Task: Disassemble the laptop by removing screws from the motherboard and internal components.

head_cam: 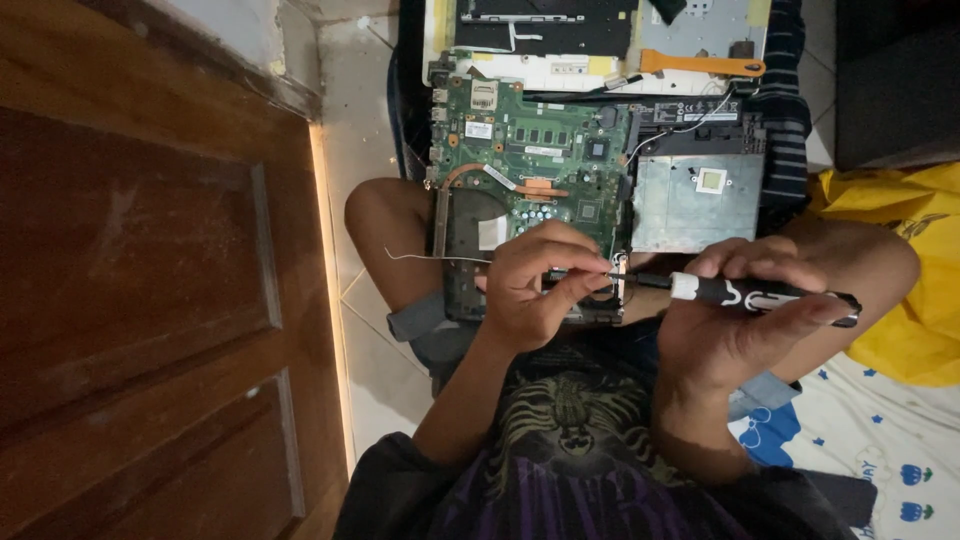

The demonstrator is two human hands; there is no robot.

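An opened laptop base (690, 200) lies across my lap, its green circuit board (530, 140) exposed beside a silver drive cage (700, 185). My left hand (535, 285) pinches at the near edge of the board, by a small metal hinge bracket (618, 268). My right hand (745, 320) grips a black screwdriver with a white collar (760, 293), held sideways with its tip pointing at that bracket. A thin white wire (420, 256) trails off to the left of the laptop.
A brown wooden door (150, 270) fills the left side, with pale floor tiles (365, 130) next to it. The laptop's detached cover with an orange strip (700, 65) lies beyond the board. Yellow cloth (900, 260) and white printed bedding (880, 440) sit at the right.
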